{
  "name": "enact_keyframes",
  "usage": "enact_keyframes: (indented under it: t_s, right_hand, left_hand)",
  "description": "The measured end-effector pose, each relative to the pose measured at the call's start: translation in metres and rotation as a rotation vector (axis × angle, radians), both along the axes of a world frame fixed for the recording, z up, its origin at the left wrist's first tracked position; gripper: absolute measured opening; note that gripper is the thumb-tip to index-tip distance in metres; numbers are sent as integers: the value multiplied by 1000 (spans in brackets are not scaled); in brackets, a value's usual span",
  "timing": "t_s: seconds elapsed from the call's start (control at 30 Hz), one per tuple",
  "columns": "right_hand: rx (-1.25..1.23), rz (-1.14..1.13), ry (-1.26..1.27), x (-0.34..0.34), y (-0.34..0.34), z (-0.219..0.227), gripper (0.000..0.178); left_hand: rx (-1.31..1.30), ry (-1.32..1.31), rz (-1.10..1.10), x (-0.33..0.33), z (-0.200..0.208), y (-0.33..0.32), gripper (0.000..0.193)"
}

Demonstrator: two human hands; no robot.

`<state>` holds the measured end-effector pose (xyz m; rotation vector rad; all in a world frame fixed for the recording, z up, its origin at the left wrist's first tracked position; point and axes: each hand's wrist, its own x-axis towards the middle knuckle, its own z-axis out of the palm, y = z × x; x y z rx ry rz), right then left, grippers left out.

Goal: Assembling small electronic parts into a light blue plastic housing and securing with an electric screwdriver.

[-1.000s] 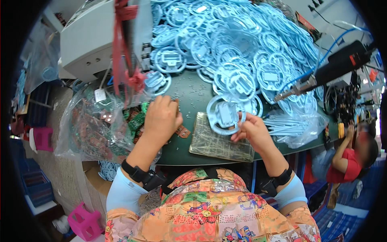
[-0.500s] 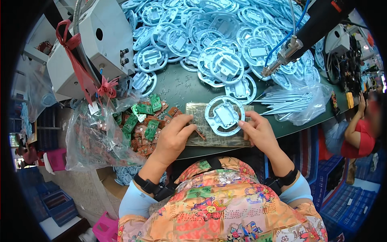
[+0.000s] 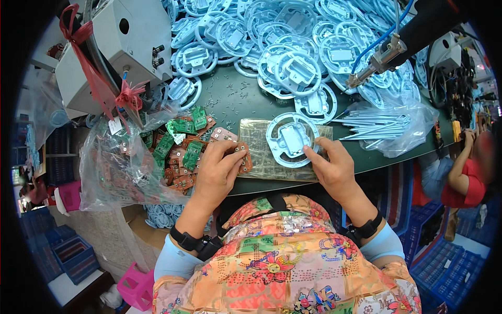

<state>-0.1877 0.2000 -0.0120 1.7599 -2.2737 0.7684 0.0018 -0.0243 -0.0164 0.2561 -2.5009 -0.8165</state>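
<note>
My left hand [image 3: 218, 164] pinches a brown circuit board [image 3: 244, 158] between thumb and fingers, just above the left side of the taped work pad [image 3: 256, 135]. A light blue round plastic frame [image 3: 289, 118], with a boxy recess in its middle, lies on that pad. Its right rim is gripped by my right hand [image 3: 332, 163], thumb on top and the other fingers at the edge. To the left of my left hand are loose brown and green circuit boards [image 3: 193, 152], spilling from a clear plastic bag [image 3: 116, 175].
A large pile of blue frames [image 3: 230, 36] covers the far table. At right, thin light blue rods [image 3: 374, 125] lie in a plastic bag. A metal driver tip [image 3: 366, 73] hangs above them; a grey machine box [image 3: 123, 42] stands left. Small screws [image 3: 234, 94] are scattered between.
My left hand has turned, and the brown board in it now shows its broad face rather than its edge. The blue frame stays on the pad under my right hand.
</note>
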Motion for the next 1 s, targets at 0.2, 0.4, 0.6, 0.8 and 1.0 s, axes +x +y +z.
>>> enact_keyframes:
  t_s: [0.2,0.4,0.6,0.8,1.0]
  right_hand:
    - [-71,99,48,5,-5,-4,38]
    - [-112,145,40,11,-7,-8,36]
    - [-126,183,45,10,-7,-11,34]
    - [-112,179,50,9,-6,-10,34]
    - [-120,176,44,9,-7,-10,33]
  left_hand:
    - [43,4,60,-6,7,3,26]
    - [-99,115,-77,-43,16,11,24]
    - [-122,69,-106,-62,15,19,21]
    - [-139,46,-133,-71,21,23,21]
    - [-149,-2,-151,-75,20,22,22]
